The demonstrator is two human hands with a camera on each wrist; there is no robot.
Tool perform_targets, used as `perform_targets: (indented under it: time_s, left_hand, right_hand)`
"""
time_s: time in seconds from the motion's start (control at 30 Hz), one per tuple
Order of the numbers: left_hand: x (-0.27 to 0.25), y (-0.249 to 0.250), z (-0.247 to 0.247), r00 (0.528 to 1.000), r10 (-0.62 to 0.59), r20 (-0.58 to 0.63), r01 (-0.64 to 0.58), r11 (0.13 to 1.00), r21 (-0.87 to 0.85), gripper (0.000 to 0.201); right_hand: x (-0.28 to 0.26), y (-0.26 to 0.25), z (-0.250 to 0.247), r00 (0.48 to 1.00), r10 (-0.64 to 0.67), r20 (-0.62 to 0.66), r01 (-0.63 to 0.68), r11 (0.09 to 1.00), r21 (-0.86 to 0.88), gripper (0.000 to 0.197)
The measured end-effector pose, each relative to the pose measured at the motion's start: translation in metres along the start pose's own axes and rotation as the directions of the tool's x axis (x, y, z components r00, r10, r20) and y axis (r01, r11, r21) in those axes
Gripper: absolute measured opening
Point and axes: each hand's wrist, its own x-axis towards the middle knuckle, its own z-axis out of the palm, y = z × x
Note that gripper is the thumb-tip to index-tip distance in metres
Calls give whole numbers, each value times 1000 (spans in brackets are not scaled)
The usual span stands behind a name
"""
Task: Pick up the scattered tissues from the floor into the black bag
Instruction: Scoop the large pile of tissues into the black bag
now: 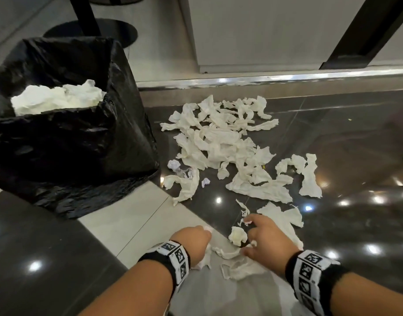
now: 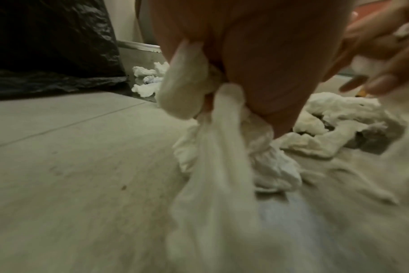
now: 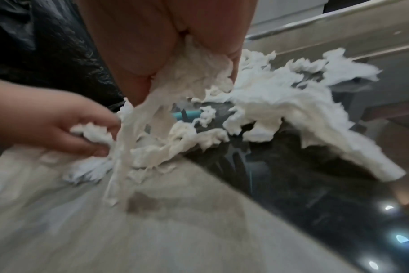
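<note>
Crumpled white tissues lie scattered over the dark floor to the right of the black bag, which holds a heap of tissues. My left hand grips a bunch of tissue just above the pale tile. My right hand grips another wad of tissue, with strands trailing to the floor. The two hands are close together near the bottom of the head view. More loose tissues lie between and under them.
The bag lines a bin at left. A metal threshold strip and a white wall panel run behind the pile. A black pole with a round base stands behind the bin. A dark diagonal post rises at the upper right.
</note>
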Motion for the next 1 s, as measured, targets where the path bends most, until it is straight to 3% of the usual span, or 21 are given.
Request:
perform_targets:
  time_s: [0.13,0.23,0.3,0.4,0.5,0.57,0.63,0.67,0.7,0.8,0.83,0.87,0.9,0.93,1.0]
  left_hand:
    - [-12,-12,-8,998,21,-64,-20,1000,14,37]
    - [-23,-25,-12,991,-9,-132,8,1000,-11,35]
    - [-30,-33,-16,985,-29,-169,23,999,-33,30]
    - [-40,-44,-24,980,-44,-195,35,998,-50,26]
    - [-54,-52,-46,976,-40,-214,31,998,-49,21]
    - [-68,-56,-76,955,-35,-294,22,999,-45,16]
    - [-88,-65,-121,891,-50,-451,25,998,-60,16]
    - [-100,-72,-148,826,-75,-559,36,996,-81,17]
    - [-112,-81,-177,725,-108,-680,46,993,-109,18]
    - [-151,-121,-259,335,-237,-912,101,971,-216,27]
    - [-159,-139,-280,237,-282,-930,134,957,-257,30]
    - [-165,-155,-296,175,-326,-929,168,940,-298,33]
    - [-168,-171,-307,162,-376,-912,193,919,-345,36]
    - [-167,-186,-313,202,-427,-882,220,897,-384,40]
    - [-159,-210,-309,391,-503,-771,358,855,-377,51]
  right_hand:
    - [3,-18,34,948,-103,301,172,962,-212,31]
    - [3,-23,44,927,-141,347,247,927,-281,39]
    - [7,-23,37,941,-131,312,196,962,-189,35]
    - [13,-22,17,993,-8,118,6,1000,14,25]
    - [17,-23,-7,993,115,-30,-108,980,168,14]
    - [16,-24,-19,984,152,-96,-126,963,238,13]
    - [14,-26,-25,977,161,-141,-114,950,292,13]
    - [12,-26,-26,976,159,-150,-107,946,307,14]
    - [10,-27,-26,976,158,-152,-105,945,310,14]
    - [4,-29,-26,979,139,-147,-97,960,262,16]
    - [1,-30,-27,982,131,-133,-98,968,229,17]
    - [-2,-31,-29,986,121,-118,-96,975,200,17]
    - [-5,-32,-33,988,111,-108,-90,980,178,16]
    - [-8,-32,-36,989,97,-109,-79,983,165,15]
    - [-13,-34,-44,989,79,-122,-58,985,163,16]
